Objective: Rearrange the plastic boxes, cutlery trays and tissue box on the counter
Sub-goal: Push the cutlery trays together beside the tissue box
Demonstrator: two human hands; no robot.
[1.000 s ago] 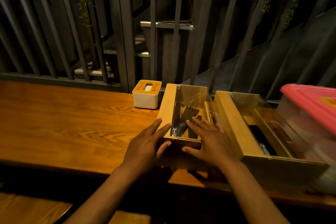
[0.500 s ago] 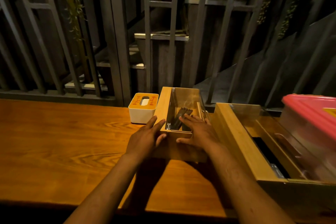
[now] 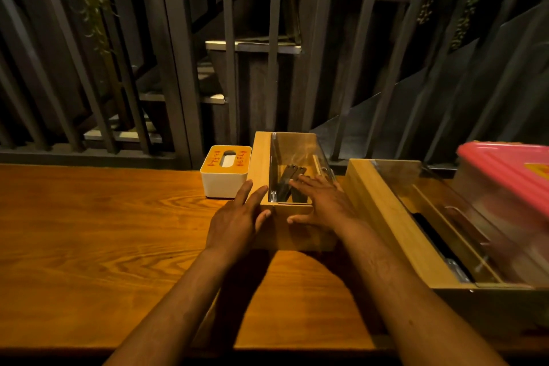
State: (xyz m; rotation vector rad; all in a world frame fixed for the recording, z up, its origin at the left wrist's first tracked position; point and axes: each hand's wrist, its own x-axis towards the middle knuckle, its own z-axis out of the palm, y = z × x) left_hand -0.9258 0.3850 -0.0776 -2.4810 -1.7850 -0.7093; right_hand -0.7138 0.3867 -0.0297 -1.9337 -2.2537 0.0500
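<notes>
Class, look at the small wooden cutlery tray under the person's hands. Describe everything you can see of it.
The small wooden cutlery tray is a light wood box with a clear plastic lid over most of its top. Dark cutlery handles show through the lid. It stands flat on the counter, its long side running away from the viewer, close beside the tissue box. The left hand rests open on its near left corner; the right hand lies flat on the lid.

cutlery trays (image 3: pixel 264 163): 2 (both wooden) | tissue box (image 3: pixel 224 180): 1 | plastic box (image 3: pixel 505 169): 1 | hands (image 3: pixel 234 217): 2
</notes>
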